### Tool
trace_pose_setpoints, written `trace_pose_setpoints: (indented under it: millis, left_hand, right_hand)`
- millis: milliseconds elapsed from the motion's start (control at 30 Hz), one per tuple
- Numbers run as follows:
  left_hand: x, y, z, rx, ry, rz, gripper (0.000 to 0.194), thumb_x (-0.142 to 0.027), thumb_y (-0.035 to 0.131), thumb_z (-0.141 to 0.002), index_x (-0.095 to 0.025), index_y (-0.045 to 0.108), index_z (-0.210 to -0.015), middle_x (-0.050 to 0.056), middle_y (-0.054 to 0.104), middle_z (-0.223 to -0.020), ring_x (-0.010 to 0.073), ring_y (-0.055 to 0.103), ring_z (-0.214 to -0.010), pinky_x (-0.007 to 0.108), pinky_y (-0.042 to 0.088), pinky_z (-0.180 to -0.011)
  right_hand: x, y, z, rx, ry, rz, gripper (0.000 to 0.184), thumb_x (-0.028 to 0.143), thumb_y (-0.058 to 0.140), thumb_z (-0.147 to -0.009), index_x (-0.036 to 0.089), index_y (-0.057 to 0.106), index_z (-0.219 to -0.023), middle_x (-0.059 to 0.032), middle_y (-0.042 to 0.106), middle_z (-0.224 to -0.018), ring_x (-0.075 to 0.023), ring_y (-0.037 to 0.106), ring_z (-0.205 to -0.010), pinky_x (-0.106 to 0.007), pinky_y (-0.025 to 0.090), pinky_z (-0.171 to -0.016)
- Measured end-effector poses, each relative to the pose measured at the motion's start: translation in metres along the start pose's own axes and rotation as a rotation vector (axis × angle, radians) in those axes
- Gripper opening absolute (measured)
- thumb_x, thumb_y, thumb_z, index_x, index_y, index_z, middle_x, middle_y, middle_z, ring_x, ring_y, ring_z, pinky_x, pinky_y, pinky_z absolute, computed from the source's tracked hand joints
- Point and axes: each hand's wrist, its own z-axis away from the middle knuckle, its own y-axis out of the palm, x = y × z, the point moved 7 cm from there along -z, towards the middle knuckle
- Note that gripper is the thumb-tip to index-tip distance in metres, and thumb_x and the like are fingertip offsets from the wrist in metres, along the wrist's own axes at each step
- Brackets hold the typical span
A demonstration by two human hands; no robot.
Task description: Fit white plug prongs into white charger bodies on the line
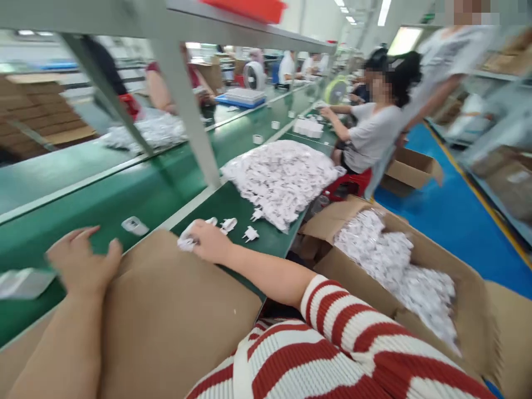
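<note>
My right hand (210, 242) is closed around a white plug adapter (187, 241) at the far edge of a brown cardboard sheet (183, 310). Just beyond it, loose white plug adapters (250, 234) with prongs lie on the green table (272, 244). My left hand (85, 260) hovers over the left side of the cardboard and the green belt, its fingers spread and slightly blurred, with nothing in them. Left of that hand is a blurred white block-shaped thing (25, 282). A single white plastic housing (135, 225) rests on the belt between my hands.
A clear bag (282, 174) full of white plug parts lies ahead. To my right stands an open carton (469, 288) holding more bagged white parts. A metal frame post (189, 105) rises beside the belt. One person (374, 130) sits farther along the line; another stands behind.
</note>
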Motion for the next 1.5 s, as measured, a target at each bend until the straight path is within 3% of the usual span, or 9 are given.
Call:
trace_pose_setpoints:
  millis: [67, 333, 500, 733, 867, 1033, 1167, 1300, 1500]
  left_hand:
    - [0.007, -0.021, 0.011, -0.205, -0.112, 0.054, 0.058, -0.069, 0.054, -0.085, -0.023, 0.059, -0.12, -0.003, 0.065, -0.104, 0.0293, 0.045, -0.117, 0.051, 0.025, -0.112]
    - [0.022, 0.001, 0.017, -0.169, -0.176, 0.173, 0.081, -0.058, 0.062, -0.089, -0.012, 0.041, -0.152, 0.012, 0.047, -0.154, 0.0328, 0.035, -0.144, 0.044, 0.021, -0.123]
    - [0.038, 0.023, 0.003, -0.065, -0.26, 0.225, 0.064, -0.052, 0.056, -0.092, -0.022, 0.051, -0.149, 0.009, 0.063, -0.14, 0.0313, 0.057, -0.129, 0.039, 0.04, -0.112]
    - [0.011, -0.017, 0.022, -0.067, -0.242, 0.24, 0.062, -0.051, 0.06, -0.087, -0.02, 0.056, -0.141, 0.01, 0.068, -0.128, 0.0326, 0.061, -0.115, 0.046, 0.039, -0.111]
    - [-0.041, -0.019, 0.071, 0.089, -0.049, 0.368, 0.062, -0.056, 0.06, -0.088, -0.024, 0.056, -0.14, 0.004, 0.067, -0.13, 0.0264, 0.062, -0.115, 0.033, 0.046, -0.102]
    - [-0.085, 0.013, 0.133, 0.288, 0.098, 0.353, 0.062, -0.049, 0.055, -0.093, -0.025, 0.048, -0.15, 0.009, 0.063, -0.134, 0.0328, 0.052, -0.128, 0.043, 0.039, -0.111]
    - [-0.087, 0.027, 0.143, 0.154, 0.16, 0.473, 0.071, -0.048, 0.062, -0.091, -0.02, 0.039, -0.153, 0.015, 0.05, -0.148, 0.0328, 0.044, -0.136, 0.046, 0.034, -0.116]
    - [-0.081, 0.03, 0.139, 0.064, 0.167, 0.561, 0.043, -0.056, 0.059, -0.095, -0.019, 0.065, -0.116, 0.01, 0.064, -0.111, 0.026, 0.057, -0.105, 0.038, 0.046, -0.094]
    - [-0.086, 0.022, 0.138, 0.05, 0.193, 0.678, 0.036, -0.055, 0.062, -0.092, -0.019, 0.069, -0.092, 0.007, 0.064, -0.091, 0.0232, 0.057, -0.09, 0.035, 0.046, -0.081]
  right_hand:
    - [0.003, 0.004, 0.004, -0.001, 0.011, -0.059, 0.019, 0.021, 0.059, -0.091, 0.015, 0.067, -0.108, -0.0047, 0.062, -0.107, -0.0156, 0.06, -0.104, -0.025, 0.046, -0.093]
    - [0.001, 0.016, 0.015, -0.003, 0.184, -0.299, 0.026, 0.035, 0.071, -0.083, 0.02, 0.077, -0.103, -0.0035, 0.066, -0.092, -0.0174, 0.061, -0.088, -0.031, 0.049, -0.084]
    - [-0.011, 0.033, 0.021, 0.083, 0.528, -0.881, 0.032, 0.039, 0.079, -0.07, 0.018, 0.077, -0.094, -0.0002, 0.069, -0.079, -0.0129, 0.059, -0.069, -0.027, 0.048, -0.068]
    - [-0.004, 0.035, 0.023, 0.142, 0.6, -1.201, 0.029, 0.036, 0.082, -0.059, 0.018, 0.072, -0.08, -0.0001, 0.071, -0.076, -0.0125, 0.062, -0.074, -0.027, 0.051, -0.073]
    - [0.0, 0.028, 0.025, 0.103, 0.533, -1.095, 0.035, 0.04, 0.083, -0.063, 0.018, 0.075, -0.089, -0.0003, 0.07, -0.079, -0.012, 0.06, -0.074, -0.026, 0.049, -0.071]
    - [0.014, 0.015, 0.029, 0.014, 0.252, -0.698, 0.035, 0.044, 0.077, -0.077, 0.021, 0.076, -0.103, -0.0046, 0.07, -0.099, -0.0144, 0.062, -0.081, -0.028, 0.051, -0.072]
    - [0.033, 0.015, 0.035, 0.026, 0.031, -0.47, 0.026, 0.041, 0.066, -0.089, 0.022, 0.075, -0.106, -0.0058, 0.066, -0.103, -0.0158, 0.063, -0.088, -0.029, 0.054, -0.078]
    - [0.059, 0.017, 0.043, 0.053, -0.198, -0.213, 0.021, 0.025, 0.055, -0.096, 0.021, 0.071, -0.11, -0.0087, 0.065, -0.103, -0.0206, 0.06, -0.1, -0.035, 0.053, -0.088]
    - [0.089, 0.029, 0.053, 0.124, -0.395, 0.094, 0.033, 0.007, 0.048, -0.09, 0.017, 0.065, -0.117, -0.0126, 0.06, -0.106, -0.0255, 0.053, -0.101, -0.039, 0.048, -0.089]
